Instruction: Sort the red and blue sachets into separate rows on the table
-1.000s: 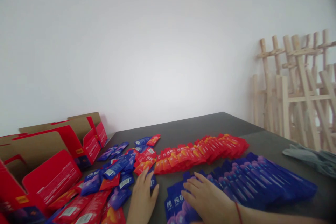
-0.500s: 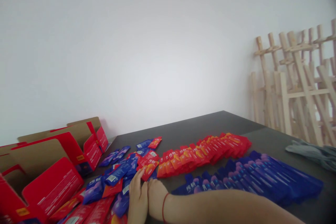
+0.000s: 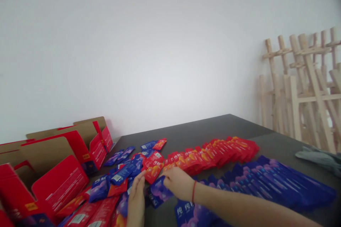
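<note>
Between the thumb and fingers of my right hand [image 3: 178, 181] is a blue packet [image 3: 160, 191], tilted just above the dark table. My left hand [image 3: 136, 198] lies at the edge of a loose heap of packets, fingers stretched, thumb side toward the blue packet. A red packet [image 3: 153, 171] with orange fruit printed on it rests just beyond both hands. To the right runs an overlapping row of red packets [image 3: 210, 154]. Nearer me fans a row of blue packets [image 3: 266, 184], partly covered by my right forearm.
Red open-topped cardboard boxes [image 3: 58, 184] stand along the left side. Grey gloves [image 3: 318, 159] lie at the table's [image 3: 186, 131] right edge. Wooden easel-like frames [image 3: 301, 88] lean against the white wall behind the right side.
My hands, side by side before, have come apart. My right hand has moved right and up with a blue packet in its grip. The view has shifted slightly.
</note>
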Motion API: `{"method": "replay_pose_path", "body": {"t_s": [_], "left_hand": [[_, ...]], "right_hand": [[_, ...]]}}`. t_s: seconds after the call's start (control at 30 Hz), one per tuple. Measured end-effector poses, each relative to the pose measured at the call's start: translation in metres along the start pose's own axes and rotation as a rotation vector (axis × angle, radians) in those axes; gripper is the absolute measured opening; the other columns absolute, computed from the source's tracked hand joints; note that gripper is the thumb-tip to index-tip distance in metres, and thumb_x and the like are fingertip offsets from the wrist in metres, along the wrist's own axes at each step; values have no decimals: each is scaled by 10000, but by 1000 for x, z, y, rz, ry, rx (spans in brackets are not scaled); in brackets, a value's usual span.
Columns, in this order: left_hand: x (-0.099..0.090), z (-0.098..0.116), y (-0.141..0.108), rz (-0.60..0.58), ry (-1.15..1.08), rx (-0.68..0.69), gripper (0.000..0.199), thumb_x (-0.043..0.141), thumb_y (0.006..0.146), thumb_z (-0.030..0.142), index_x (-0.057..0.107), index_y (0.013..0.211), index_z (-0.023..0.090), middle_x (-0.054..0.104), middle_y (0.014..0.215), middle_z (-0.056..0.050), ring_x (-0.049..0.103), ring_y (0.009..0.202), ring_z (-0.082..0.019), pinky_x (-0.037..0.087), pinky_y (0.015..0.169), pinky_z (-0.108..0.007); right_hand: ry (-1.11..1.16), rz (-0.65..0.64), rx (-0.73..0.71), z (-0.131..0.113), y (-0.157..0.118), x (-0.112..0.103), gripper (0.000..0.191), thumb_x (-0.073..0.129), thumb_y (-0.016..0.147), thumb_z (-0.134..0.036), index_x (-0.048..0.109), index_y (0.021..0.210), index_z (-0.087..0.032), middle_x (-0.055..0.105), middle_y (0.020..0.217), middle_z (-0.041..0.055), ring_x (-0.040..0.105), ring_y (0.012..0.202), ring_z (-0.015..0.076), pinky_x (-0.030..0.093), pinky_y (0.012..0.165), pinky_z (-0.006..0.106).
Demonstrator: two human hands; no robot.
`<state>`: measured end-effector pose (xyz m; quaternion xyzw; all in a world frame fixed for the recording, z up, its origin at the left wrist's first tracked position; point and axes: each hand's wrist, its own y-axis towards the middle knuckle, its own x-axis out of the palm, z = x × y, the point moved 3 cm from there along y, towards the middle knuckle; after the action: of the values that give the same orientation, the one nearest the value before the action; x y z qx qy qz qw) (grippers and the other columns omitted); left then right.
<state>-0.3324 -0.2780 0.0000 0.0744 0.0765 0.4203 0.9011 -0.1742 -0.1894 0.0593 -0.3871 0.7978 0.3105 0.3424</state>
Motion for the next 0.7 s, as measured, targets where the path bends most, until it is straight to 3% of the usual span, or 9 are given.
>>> {"method": "replay_pose_path", "body": {"t_s": [0.1,0.23,0.3,0.37,0.47,0.57,0.63,0.7], "left_hand": [[1,4,0,-24,-90,-117,546,619,746,600,644,1103,187,667,1223,-108,615,1167,-297,484,988,-451],[6,10,-5,-173,-109,-205,546,748,672,573,659,1056,195,733,983,-60,703,879,-227,556,721,-318],[10,13,-11,-254,-109,-244,526,795,635,550,657,1003,201,706,780,0,650,607,-153,487,519,-240],[15,17,-17,-308,-149,-270,520,833,594,531,643,943,196,620,610,65,486,409,-67,357,408,-179],[20,21,-23,-338,-266,-321,548,874,537,510,616,901,192,517,507,118,324,338,-2,225,369,-138],[21,21,-23,-327,-389,-406,538,910,492,457,586,828,190,433,464,150,240,326,23,175,360,-120],[22,18,-22,-348,-467,-455,498,927,480,395,550,728,185,373,439,161,197,329,31,181,358,-115],[24,15,-22,-393,-531,-498,473,928,487,353,518,651,182,317,412,162,177,333,28,205,357,-115]], "right_hand": [[310,-1,186,20,6,1,266,401,835,-55,599,687,-153,672,675,81,662,662,195,496,569,257],[504,-29,266,29,2,9,397,268,866,-22,643,933,-132,699,741,100,689,665,186,531,560,264],[582,-45,282,31,-3,9,435,240,882,-35,637,1035,-125,717,805,115,706,718,189,556,593,281],[648,-63,293,33,-8,8,436,263,884,-53,617,1127,-129,729,903,122,718,780,193,574,623,293],[699,-119,278,38,-17,2,459,349,850,-66,571,1246,-139,720,1069,124,724,823,203,590,650,317],[536,-118,96,39,-28,-16,502,371,829,-62,559,1287,-143,694,1175,120,715,903,206,588,763,355],[289,-57,-178,31,-35,-32,525,420,818,-78,547,1323,-137,622,1315,134,623,1150,223,507,967,386],[5,-56,-485,19,-42,-41,577,500,813,-117,494,1390,-116,477,1473,149,417,1370,237,342,1127,399]]}}
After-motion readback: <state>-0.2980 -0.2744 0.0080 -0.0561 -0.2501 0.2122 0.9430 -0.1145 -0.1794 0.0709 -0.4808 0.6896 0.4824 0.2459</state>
